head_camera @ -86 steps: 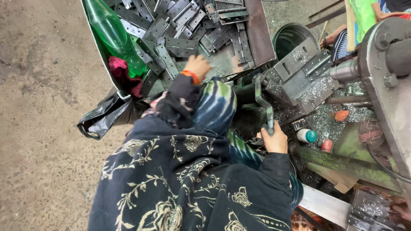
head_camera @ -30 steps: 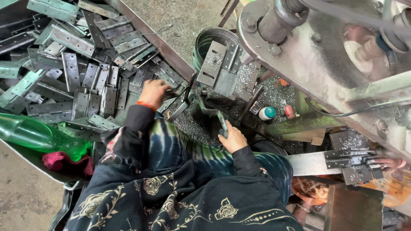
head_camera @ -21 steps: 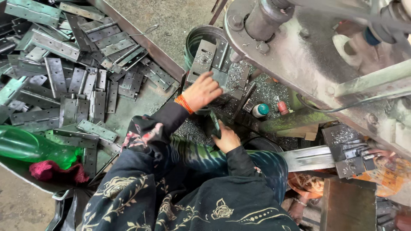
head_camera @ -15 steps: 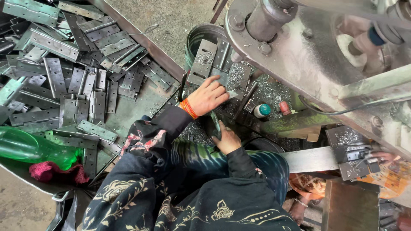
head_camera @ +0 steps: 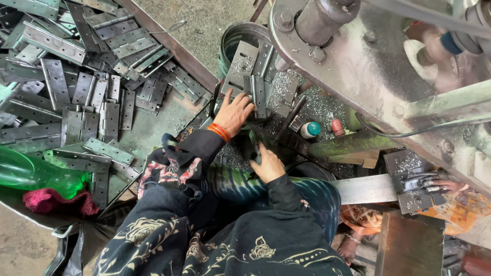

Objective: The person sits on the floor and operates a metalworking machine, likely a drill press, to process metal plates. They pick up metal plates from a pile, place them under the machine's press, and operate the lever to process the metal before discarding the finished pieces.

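Your left hand (head_camera: 234, 113) rests spread on a hinge (head_camera: 254, 92) at the machine; your right hand (head_camera: 268, 164) grips a green-handled lever (head_camera: 254, 142).

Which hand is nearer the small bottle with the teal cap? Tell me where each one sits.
The right hand is slightly nearer: it sits below and left of the small bottle with the teal cap, gripping a dark handle. The left hand lies farther left, on the metal hinge plates.

Our left hand (head_camera: 234, 113) reaches forward, fingers spread and palm down, wrist ringed by orange bangles. Our right hand (head_camera: 268, 164) sits nearer, fingers curled closed, both arms dark-sleeved.
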